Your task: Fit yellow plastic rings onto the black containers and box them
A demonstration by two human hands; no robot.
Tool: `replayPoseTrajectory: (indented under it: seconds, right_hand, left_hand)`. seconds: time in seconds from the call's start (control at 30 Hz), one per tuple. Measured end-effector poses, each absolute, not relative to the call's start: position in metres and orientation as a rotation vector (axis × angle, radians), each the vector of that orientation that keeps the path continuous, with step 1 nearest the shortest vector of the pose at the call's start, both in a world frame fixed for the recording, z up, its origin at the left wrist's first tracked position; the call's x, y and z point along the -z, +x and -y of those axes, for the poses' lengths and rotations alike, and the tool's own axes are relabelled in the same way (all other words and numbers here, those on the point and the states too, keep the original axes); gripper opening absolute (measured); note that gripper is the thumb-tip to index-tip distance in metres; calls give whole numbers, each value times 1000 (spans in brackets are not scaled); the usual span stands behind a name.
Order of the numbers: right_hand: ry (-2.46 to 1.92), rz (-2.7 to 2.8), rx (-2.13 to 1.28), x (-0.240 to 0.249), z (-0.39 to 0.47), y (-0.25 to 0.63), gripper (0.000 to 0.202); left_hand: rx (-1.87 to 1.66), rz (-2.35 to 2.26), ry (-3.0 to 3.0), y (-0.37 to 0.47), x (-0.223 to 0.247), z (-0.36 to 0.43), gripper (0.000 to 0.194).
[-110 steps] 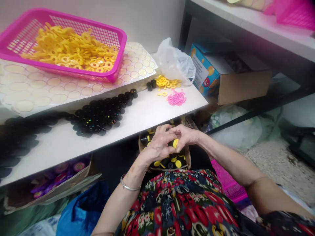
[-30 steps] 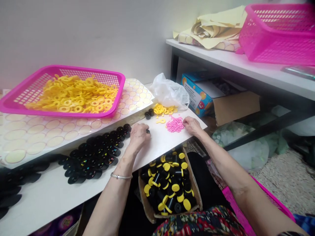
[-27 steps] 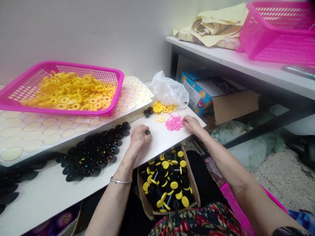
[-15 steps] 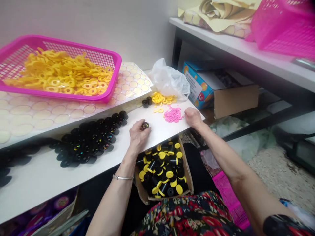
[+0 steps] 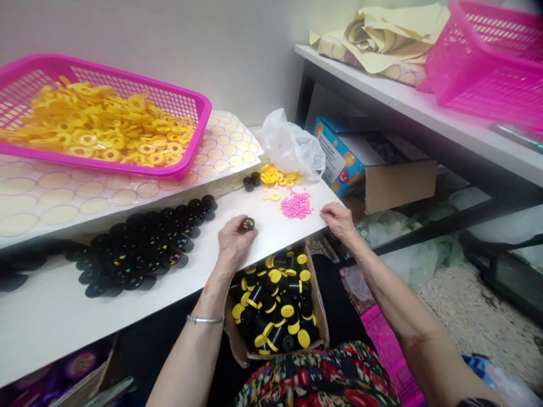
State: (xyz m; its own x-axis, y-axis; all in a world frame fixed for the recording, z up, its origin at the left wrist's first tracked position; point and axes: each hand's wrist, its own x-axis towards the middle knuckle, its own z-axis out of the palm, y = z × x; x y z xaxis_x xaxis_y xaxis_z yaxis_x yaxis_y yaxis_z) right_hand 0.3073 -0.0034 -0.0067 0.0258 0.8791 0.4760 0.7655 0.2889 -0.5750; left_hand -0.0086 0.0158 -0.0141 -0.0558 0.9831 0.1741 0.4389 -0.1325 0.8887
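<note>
My left hand [image 5: 234,238] holds a small black cup [image 5: 248,224] with coloured specks in its top, above the white table [image 5: 271,232]. At the table's right end, my right hand [image 5: 338,220] is closed in a pinch, its fingertips beside a pile of small pink pieces [image 5: 296,204]; whatever it may hold is too small to make out. Behind the pink pile are yellow ring pieces [image 5: 282,175] and two black cups [image 5: 251,181]. Rows of black cups [image 5: 139,249] stand left of my left hand.
A pink basket [image 5: 199,133] of yellow rings sits on a raised sheet at left. On my lap, a carton [image 5: 321,299] holds black cups with yellow lids. A plastic bag [image 5: 292,144], a blue box [image 5: 339,158] and a shelf [image 5: 407,99] lie beyond.
My right hand has turned from a fist to a pinch with its fingertips showing. My left hand still holds the black cup. The whole view has shifted slightly.
</note>
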Motion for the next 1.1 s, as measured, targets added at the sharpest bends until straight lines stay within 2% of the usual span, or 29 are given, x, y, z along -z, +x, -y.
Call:
replayPoseTrajectory:
  seconds: [0.2, 0.37, 0.6, 0.8, 0.97, 1.1]
  right_hand:
    - [-1615, 1795, -188, 5, -5, 304, 14]
    - [-1857, 1907, -120, -5, -12, 297, 15]
    - [-2237, 2127, 31, -23, -8, 289, 21]
    - [-2065, 2280, -58, -29, -20, 291, 24]
    - [-1780, 2048, -248, -16, -24, 307, 16]
    - [-1668, 1746, -384, -7, -22, 313, 18]
  left_hand:
    - [-1168, -1555, 1636, -9, 12, -15, 47]
    - [-1147, -1526, 1762, -11, 7, -12, 26]
    - [-1150, -1526, 1696, -11, 10, -12, 27]
    - [-1145, -1532, 1726, -10, 6, -14, 25]
    - [-1128, -1547, 1744, -10, 6, -14, 25]
    - [-1118, -1566, 1737, -9, 5, -14, 26]
